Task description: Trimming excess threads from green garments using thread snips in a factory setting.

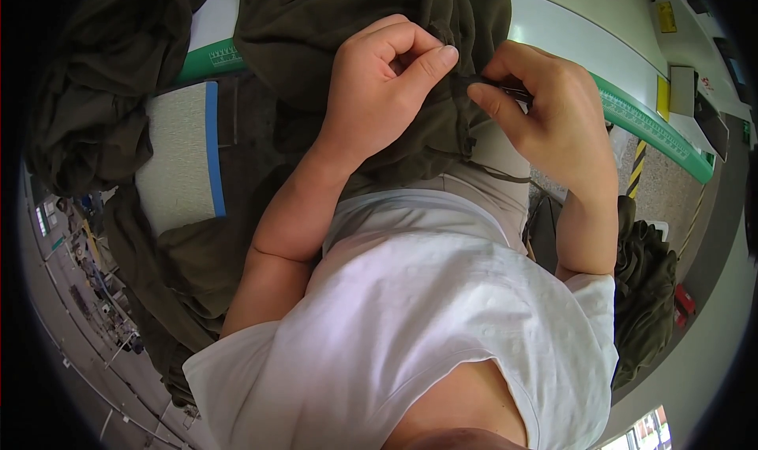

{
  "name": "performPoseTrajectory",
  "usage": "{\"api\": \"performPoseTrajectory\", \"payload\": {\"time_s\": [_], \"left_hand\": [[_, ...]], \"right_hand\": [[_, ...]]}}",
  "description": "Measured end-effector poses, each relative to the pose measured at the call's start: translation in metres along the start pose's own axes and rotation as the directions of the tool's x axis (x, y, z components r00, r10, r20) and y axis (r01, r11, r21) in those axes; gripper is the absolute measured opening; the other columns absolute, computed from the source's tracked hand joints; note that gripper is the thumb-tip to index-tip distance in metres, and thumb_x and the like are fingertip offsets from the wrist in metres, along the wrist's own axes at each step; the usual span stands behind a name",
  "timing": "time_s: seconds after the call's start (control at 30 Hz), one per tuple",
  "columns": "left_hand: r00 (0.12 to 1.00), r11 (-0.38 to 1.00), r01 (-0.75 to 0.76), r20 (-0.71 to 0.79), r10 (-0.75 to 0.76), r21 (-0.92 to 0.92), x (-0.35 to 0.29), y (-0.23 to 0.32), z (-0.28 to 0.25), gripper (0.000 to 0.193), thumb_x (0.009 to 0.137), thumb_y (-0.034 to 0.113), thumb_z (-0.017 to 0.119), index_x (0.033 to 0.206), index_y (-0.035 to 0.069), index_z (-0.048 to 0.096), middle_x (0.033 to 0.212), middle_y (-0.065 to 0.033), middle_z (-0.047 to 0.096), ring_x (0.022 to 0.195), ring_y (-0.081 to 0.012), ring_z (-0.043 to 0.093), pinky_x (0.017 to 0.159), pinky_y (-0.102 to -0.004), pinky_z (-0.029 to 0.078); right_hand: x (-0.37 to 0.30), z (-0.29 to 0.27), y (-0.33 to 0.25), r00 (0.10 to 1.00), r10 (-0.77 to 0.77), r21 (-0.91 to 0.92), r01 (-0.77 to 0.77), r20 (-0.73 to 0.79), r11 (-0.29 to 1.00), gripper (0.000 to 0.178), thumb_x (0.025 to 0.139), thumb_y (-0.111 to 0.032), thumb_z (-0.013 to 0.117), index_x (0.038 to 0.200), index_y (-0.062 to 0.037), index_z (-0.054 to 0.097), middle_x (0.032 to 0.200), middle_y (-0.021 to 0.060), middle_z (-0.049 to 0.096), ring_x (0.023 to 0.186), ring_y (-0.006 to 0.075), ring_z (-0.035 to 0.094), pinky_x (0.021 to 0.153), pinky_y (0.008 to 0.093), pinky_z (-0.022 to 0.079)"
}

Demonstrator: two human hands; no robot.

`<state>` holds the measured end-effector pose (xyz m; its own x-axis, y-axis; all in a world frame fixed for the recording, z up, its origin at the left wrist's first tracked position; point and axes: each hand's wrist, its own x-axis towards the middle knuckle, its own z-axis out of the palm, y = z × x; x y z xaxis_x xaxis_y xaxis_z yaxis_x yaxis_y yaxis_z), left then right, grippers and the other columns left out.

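A dark olive garment (pixel 316 16) hangs over the table's front edge and down across my lap. My left hand (pixel 375 87) is closed, thumb and forefinger pinched at a seam of the garment. Whether a thread lies in that pinch is too small to tell. Just to the right, my right hand (pixel 553 103) is curled around small dark thread snips (pixel 517 91), mostly hidden by the fingers. Their dark tip points left at the garment, close to my left thumb. A thin dark cord (pixel 501 177) dangles from the cloth below.
The white table (pixel 584 24) has a green edge strip (pixel 647 122) marked as a ruler. More olive garments (pixel 103 79) are heaped at the left, around a pale panel (pixel 180 150) with a blue edge. Another olive pile (pixel 647 300) lies at the right. A grey box (pixel 695 106) stands far right.
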<state>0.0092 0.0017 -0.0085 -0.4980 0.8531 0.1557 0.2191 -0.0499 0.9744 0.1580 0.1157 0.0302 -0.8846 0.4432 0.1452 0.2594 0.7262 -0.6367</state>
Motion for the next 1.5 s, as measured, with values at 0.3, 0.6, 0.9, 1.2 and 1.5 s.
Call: {"api": "performPoseTrajectory", "payload": {"time_s": [0.3,0.6,0.9,1.2,1.5], "left_hand": [[0.996,0.992,0.091,0.014,-0.090,-0.090,0.000,0.001,-0.002,0.016,0.083,0.007,0.067,0.070,-0.001,0.060,0.066,0.0031,0.049,0.058,-0.0032,0.041,0.052,-0.0196,0.033],[0.994,0.984,0.106,0.020,-0.105,-0.140,0.000,-0.002,-0.003,0.015,0.083,0.008,0.066,0.072,0.000,0.061,0.067,0.0041,0.050,0.058,-0.0022,0.042,0.052,-0.0188,0.033],[0.992,0.976,0.124,0.042,-0.118,-0.179,0.000,-0.004,-0.003,0.016,0.084,0.010,0.066,0.073,0.000,0.062,0.067,0.0043,0.051,0.056,-0.0017,0.043,0.050,-0.0182,0.034],[0.989,0.967,0.143,0.057,-0.133,-0.212,0.001,-0.004,-0.004,0.017,0.085,0.012,0.066,0.073,0.000,0.063,0.067,0.0041,0.051,0.056,-0.0018,0.044,0.048,-0.0186,0.035],[0.985,0.956,0.174,0.047,-0.168,-0.236,0.000,-0.004,-0.003,0.017,0.085,0.013,0.066,0.073,0.001,0.064,0.068,0.0040,0.051,0.056,-0.0022,0.045,0.049,-0.0184,0.037]], "right_hand": [[0.005,0.004,0.017,0.976,0.105,0.355,-0.168,0.189,0.920,0.021,0.080,-0.011,0.070,0.073,-0.0008,0.053,0.058,-0.0026,0.043,0.053,0.0046,0.036,0.047,0.0233,0.029],[0.006,0.012,0.025,0.974,0.088,0.508,-0.185,0.208,0.841,0.023,0.081,-0.013,0.071,0.073,-0.0026,0.052,0.060,-0.0065,0.042,0.055,0.0024,0.035,0.048,0.0211,0.028],[0.005,0.016,0.027,0.983,0.045,0.516,-0.133,0.178,0.846,0.024,0.081,-0.012,0.071,0.072,-0.0030,0.050,0.061,-0.0065,0.042,0.056,0.0024,0.034,0.048,0.0209,0.027],[0.007,0.011,0.027,0.964,0.086,0.509,-0.208,0.252,0.835,0.024,0.080,-0.014,0.071,0.075,-0.0030,0.051,0.065,-0.0057,0.042,0.059,0.0024,0.035,0.050,0.0202,0.028],[0.007,0.009,0.033,0.978,0.018,0.602,-0.141,0.206,0.786,0.026,0.072,-0.012,0.076,0.076,-0.0024,0.052,0.072,-0.0040,0.046,0.062,0.0035,0.036,0.053,0.0203,0.028]]}}
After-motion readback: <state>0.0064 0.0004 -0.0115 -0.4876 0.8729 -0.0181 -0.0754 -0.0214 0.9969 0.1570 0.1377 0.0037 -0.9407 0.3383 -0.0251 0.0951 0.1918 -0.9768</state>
